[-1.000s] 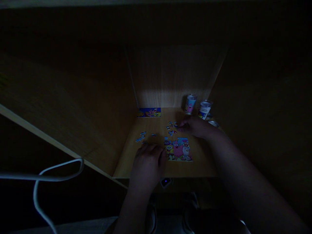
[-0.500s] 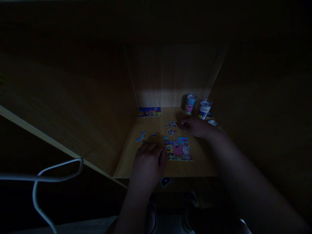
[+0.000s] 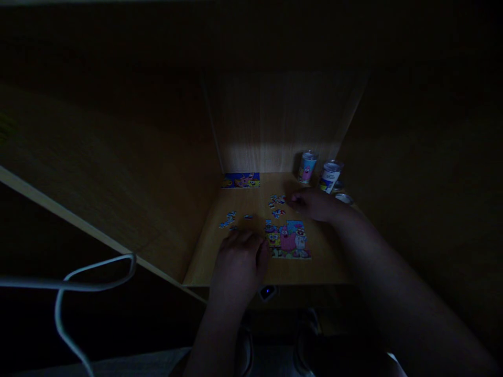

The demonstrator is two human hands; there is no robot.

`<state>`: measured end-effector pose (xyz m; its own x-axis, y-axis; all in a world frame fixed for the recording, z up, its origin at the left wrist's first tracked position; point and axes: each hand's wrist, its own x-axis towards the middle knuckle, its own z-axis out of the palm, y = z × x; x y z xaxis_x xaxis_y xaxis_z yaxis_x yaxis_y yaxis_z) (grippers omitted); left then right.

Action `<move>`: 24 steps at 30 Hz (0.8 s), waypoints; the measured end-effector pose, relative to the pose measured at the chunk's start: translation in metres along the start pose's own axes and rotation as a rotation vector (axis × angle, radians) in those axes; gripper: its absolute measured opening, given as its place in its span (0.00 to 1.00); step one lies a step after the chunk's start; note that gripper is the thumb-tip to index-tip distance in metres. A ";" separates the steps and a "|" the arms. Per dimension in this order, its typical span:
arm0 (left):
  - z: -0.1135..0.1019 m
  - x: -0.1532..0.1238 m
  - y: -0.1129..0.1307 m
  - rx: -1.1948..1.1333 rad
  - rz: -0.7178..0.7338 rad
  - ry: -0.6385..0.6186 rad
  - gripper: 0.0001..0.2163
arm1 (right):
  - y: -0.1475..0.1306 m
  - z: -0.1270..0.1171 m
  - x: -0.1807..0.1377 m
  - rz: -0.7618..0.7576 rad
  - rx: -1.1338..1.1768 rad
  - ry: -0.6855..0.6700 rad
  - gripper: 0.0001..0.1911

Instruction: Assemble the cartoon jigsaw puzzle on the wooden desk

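Observation:
A partly assembled jigsaw puzzle [image 3: 288,242] with cartoon figures lies near the front of the wooden shelf. My left hand [image 3: 239,259] rests at its left edge, back upward, with curled fingers; whatever they hold is hidden beneath. Loose puzzle pieces [image 3: 278,200] form a small group behind the puzzle, and more pieces [image 3: 278,213] lie just in front of them. Beside that group, on its right, my right hand [image 3: 312,203] has its fingers closed together; I cannot make out anything in them. Other loose pieces [image 3: 228,220] are scattered beyond my left hand.
A finished-looking puzzle strip [image 3: 240,180] lies against the back wall. Two cans, one pink and blue [image 3: 307,168], one white-labelled [image 3: 329,177], stand at the back right beside a round lid [image 3: 343,198]. Side panels enclose the shelf. A white cable [image 3: 94,287] hangs at left.
Both hands keep nearly the same places and poses. The view has shifted very slightly; no piece has visibly moved.

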<state>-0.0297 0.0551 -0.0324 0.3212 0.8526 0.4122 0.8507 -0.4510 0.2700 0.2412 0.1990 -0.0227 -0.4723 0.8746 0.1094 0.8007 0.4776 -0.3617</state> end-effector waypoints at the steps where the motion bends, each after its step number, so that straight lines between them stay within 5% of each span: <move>1: 0.000 0.000 0.000 0.002 -0.005 -0.002 0.08 | 0.000 0.000 0.000 -0.005 0.010 -0.007 0.12; 24: -0.001 0.001 0.001 -0.004 -0.007 -0.007 0.07 | -0.007 0.000 -0.001 0.011 0.028 -0.034 0.10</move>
<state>-0.0285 0.0548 -0.0312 0.3183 0.8576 0.4041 0.8513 -0.4461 0.2761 0.2363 0.1947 -0.0202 -0.4763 0.8762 0.0740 0.7956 0.4652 -0.3881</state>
